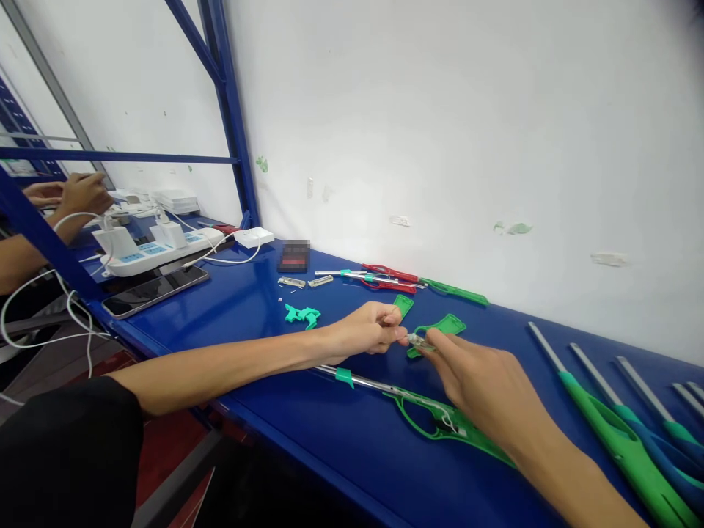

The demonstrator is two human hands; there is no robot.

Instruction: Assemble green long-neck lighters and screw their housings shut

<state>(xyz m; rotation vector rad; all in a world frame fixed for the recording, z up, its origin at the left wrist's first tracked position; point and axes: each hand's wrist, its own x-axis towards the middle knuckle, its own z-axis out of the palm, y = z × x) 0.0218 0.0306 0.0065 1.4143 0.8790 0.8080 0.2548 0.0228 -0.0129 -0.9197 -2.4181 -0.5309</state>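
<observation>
Over the table, my right hand [484,378] pinches a small clear lighter fuel tank [419,341]. My left hand [377,328] is closed, its thumb and finger pressed together at the tank's left end; what they grip there is hidden. Beneath and behind the hands lie green plastic handle pieces [449,323]. Closer to me is an opened green long-nosed lighter [421,418], with a metal tube, white wires and a teal clip [345,377]. Teal triggers [302,315] lie left of my left hand. Two similar clear tanks [291,281] lie farther back.
Red and green lighter parts [390,277] lie along the wall. Several lighters [610,433] are lined up at right. On the left are a phone [157,290], a power strip [165,249] with cables, and a blue frame post [234,110]. Another person's hands [82,194] show beyond it.
</observation>
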